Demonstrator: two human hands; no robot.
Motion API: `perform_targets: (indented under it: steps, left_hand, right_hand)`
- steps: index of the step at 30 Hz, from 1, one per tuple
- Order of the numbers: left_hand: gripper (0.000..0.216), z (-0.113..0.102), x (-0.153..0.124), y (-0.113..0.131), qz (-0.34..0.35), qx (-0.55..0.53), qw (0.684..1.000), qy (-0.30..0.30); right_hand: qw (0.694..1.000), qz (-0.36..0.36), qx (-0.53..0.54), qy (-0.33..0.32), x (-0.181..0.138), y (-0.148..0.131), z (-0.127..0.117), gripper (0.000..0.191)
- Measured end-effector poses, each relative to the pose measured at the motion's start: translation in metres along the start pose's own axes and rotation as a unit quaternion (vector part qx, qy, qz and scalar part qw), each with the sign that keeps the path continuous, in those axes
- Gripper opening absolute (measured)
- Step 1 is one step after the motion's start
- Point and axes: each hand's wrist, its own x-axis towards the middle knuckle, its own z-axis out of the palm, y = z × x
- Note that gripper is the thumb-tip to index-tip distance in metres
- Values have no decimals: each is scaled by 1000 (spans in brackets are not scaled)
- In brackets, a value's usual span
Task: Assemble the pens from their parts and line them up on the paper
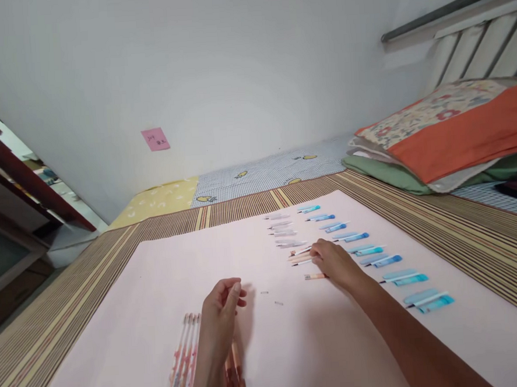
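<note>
My right hand point(335, 262) reaches over a group of peach pen parts, its fingers closed at the end of a thin white pen refill point(301, 251). Another refill point(302, 262) and a peach barrel piece point(315, 276) lie partly under this hand. My left hand point(222, 309) is raised above the paper, thumb against the curled fingers; whatever may be between them is hidden. Two tiny springs point(264, 292) lie between the hands. Clear pens with red patterns point(181, 361) lie left of my left wrist. Brown-tipped peach tubes point(237, 367) show partly beside it.
Blue pen parts with refills point(385, 260) form a slanting row on the right of the pale paper sheet point(159, 281). Clear-grey sets point(282, 234) lie farther back. A striped mat point(237, 209) surrounds the paper. Folded bedding point(465, 134) is piled at back right, before a wall.
</note>
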Motion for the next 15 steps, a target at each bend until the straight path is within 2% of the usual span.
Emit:
perform_targets:
  steps: [8, 15]
  left_hand:
    - [39, 7, -2, -3, -12, 1, 1000, -24]
    - [37, 15, -2, -3, -5, -22, 999, -28]
  right_hand:
    - [1000, -4, 0, 1, 1, 1, 2, 20]
    - [999, -17, 38, -26, 3, 8, 2, 20]
